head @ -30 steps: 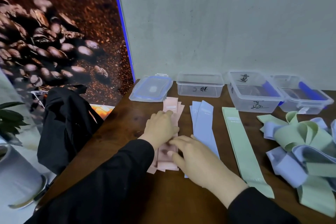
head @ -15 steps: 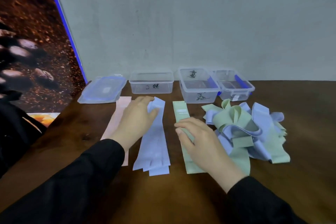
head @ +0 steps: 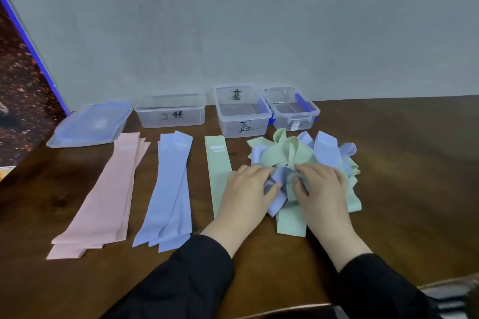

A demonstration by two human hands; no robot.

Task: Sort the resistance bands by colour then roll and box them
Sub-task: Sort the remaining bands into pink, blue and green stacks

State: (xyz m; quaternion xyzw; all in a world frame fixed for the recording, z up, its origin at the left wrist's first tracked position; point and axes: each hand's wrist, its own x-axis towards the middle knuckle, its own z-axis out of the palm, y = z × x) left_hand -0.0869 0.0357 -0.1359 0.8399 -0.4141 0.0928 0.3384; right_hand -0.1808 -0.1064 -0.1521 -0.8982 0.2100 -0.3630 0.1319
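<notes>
We see left hand (head: 246, 191) pinching a blue band (head: 278, 181) | right hand (head: 324, 189) gripping the tangled pile (head: 300, 155) | pile on table (head: 401, 163), right of sorted green strip (head: 217, 163).

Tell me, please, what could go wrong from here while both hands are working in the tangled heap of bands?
1. The left hand and right hand grip bands in the mixed heap; blue and green loops interlock, so pulling one could drag others along.
2. The left wrist lies over the single green band; a sideways pull might shift it toward the blue stack.
3. The heap touches the middle box, which could get nudged.
</notes>
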